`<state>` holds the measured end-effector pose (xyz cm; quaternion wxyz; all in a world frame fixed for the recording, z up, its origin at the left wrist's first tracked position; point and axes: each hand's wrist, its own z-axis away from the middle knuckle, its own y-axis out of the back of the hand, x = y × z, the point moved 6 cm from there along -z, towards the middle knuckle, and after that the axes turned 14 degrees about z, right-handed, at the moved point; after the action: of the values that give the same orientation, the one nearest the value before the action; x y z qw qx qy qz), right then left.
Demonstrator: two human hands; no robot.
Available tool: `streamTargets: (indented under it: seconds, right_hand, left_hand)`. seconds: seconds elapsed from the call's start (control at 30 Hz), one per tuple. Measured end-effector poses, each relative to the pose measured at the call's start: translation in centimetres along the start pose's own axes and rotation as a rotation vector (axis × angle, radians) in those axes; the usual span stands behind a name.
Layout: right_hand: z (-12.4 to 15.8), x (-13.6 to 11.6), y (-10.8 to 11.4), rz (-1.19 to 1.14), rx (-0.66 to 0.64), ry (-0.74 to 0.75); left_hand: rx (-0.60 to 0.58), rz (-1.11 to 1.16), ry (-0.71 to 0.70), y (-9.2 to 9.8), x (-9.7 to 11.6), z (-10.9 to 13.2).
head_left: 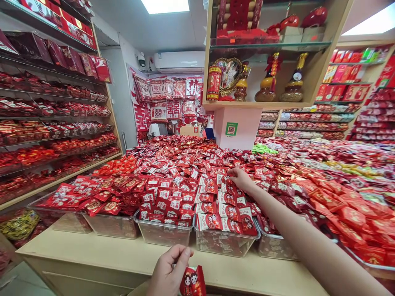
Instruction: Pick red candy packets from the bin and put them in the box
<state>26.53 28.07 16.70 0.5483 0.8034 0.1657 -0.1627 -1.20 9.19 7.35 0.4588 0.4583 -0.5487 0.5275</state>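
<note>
My left hand (173, 269), low in the head view in front of the counter edge, is closed on a red candy packet (193, 281) printed with two cartoon figures. Stretched out over the counter, my right hand (241, 179) reaches to the back of the rows of red and white packets (228, 211). Its fingers are bent down at a packet there; whether they grip it I cannot tell. These rows fill a clear plastic bin (225, 243). A neighbouring clear bin (163, 233) to the left is heaped with similar red packets (168, 204).
The wooden counter (123, 253) runs along the front of the bins. Orange-red packets (358, 218) are piled at the right. A white pillar (237, 127) with a display cabinet (265, 102) rises behind the heaps. Stocked shelves (55, 98) line the left wall.
</note>
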Motion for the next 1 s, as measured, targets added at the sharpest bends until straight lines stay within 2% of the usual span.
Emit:
streamTargets:
  seconds: [0.43,0.7,0.8,1.0]
  right_hand:
    - [0.1,0.5,0.1,0.087,-0.017,-0.051]
    - [0.2,0.2,0.4,0.156,-0.001,-0.022]
    - [0.7,-0.4,1.0,0.183,-0.008,0.052]
    - [2.3,-2.2,0.8,0.244,-0.049,0.314]
  left_hand:
    - [0.015,-0.016,-0.011,-0.1,0.1,0.1]
    - [0.004,-0.019,-0.018,-0.2,0.4,0.2]
    - [0.008,-0.035,-0.014,-0.2,0.5,0.2]
    - [-0.002,-0.065,-0.027,-0.4,0.7,0.3]
